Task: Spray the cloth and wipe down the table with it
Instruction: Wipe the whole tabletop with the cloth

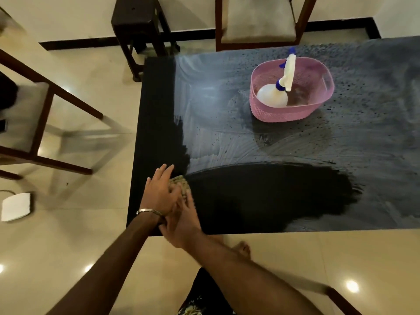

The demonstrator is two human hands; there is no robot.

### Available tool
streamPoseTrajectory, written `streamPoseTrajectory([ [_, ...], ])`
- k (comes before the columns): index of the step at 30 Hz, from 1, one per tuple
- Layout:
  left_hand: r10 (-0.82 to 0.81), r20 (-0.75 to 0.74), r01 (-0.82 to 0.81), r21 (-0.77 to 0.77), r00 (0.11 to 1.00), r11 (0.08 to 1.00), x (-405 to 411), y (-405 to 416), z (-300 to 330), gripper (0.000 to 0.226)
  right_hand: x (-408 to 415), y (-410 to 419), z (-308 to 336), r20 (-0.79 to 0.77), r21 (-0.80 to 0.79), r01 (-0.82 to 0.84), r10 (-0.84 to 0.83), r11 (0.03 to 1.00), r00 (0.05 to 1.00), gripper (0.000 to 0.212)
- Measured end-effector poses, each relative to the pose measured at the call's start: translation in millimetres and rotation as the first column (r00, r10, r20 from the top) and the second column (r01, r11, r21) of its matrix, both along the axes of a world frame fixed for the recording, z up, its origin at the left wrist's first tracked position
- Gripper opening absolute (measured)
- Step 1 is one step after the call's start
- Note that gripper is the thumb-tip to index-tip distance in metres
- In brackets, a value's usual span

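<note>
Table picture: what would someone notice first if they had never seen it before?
Probably the pink basket on the far side of the dark table, with a white spray bottle lying inside it. Next, the big clean black patches near the front and left edges, against the streaky, speckled grey film elsewhere. At the front left corner, the left hand and right hand press a cloth flat on the table.

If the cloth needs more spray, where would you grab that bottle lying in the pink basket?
Probably by the neck, just below the blue collar, coming down from above. The spray bottle lies tilted in the pink basket, its round body low behind the wall and its white trigger head leaning over the far rim. The neck is the narrow part, and the open top leaves it free.
</note>
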State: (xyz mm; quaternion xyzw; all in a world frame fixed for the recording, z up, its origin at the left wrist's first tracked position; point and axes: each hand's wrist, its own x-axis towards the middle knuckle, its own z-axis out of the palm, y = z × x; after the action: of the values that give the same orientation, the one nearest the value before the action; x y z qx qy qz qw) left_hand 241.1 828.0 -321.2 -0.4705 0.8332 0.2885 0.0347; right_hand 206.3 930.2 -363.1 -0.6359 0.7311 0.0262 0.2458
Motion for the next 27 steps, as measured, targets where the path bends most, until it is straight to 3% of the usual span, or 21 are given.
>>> streamPoseTrajectory([
  [3,-0.005,-0.005,0.005,-0.002,1.0,1.0,-4.5,-5.4,-1.6,0.061,-29.9,13.4,-3.3,0.033,-0.058,-0.015,0.017,0.998,0.999,0.067],
  [6,-0.062,0.004,0.062,-0.021,0.998,0.998,-18.7,-1.6,-6.5,0.062,-103.6,60.0,-5.3,0.026,-0.044,0.291,-0.29,0.956,0.957,0.074],
  [8,-0.147,0.048,0.15,-0.061,0.988,0.987,-32.2,8.8,-11.2,0.063,-167.7,111.8,-7.2,-0.05,-0.048,0.521,-0.523,0.853,0.851,0.077],
  [11,-0.308,0.125,0.319,-0.08,0.943,0.944,-54.2,33.7,-19.1,0.066,-255.3,200.6,-6.2,-0.148,-0.048,0.785,-0.782,0.618,0.606,0.077],
  [14,-0.394,0.164,0.406,-0.047,0.904,0.913,-75.7,62.6,-24.2,0.068,-303.4,252.1,-0.4,-0.148,-0.016,0.909,-0.9,0.416,0.41,0.079],
  [16,-0.421,0.176,0.434,-0.036,0.89,0.9,-87.6,79.6,-27.0,0.068,-301.9,247.8,-4.0,-0.156,-0.021,0.934,-0.924,0.356,0.348,0.079],
  [18,-0.426,0.178,0.438,-0.031,0.887,0.899,-99.0,92.8,-28.3,0.068,-273.6,226.0,-8.6,-0.166,-0.041,0.915,-0.906,0.401,0.39,0.078],
  [20,-0.402,0.175,0.415,-0.04,0.899,0.909,-108.5,100.2,-28.9,0.067,-224.3,202.3,-12.3,-0.155,-0.07,0.809,-0.807,0.584,0.569,0.076],
  [23,-0.35,0.175,0.363,-0.044,0.92,0.931,-121.1,108.2,-28.6,0.068,-151.2,184.5,-11.0,-0.115,-0.111,0.517,-0.528,0.848,0.841,0.077],
  [25,-0.314,0.185,0.329,-0.057,0.931,0.943,-126.6,111.7,-28.1,0.068,-135.8,191.2,-8.4,-0.092,-0.094,0.342,-0.351,0.935,0.932,0.074],
  [27,-0.28,0.196,0.297,-0.064,0.94,0.953,-135.2,117.8,-27.6,0.068,-161.2,214.3,-12.6,-0.069,-0.086,0.278,-0.284,0.957,0.956,0.074],
])
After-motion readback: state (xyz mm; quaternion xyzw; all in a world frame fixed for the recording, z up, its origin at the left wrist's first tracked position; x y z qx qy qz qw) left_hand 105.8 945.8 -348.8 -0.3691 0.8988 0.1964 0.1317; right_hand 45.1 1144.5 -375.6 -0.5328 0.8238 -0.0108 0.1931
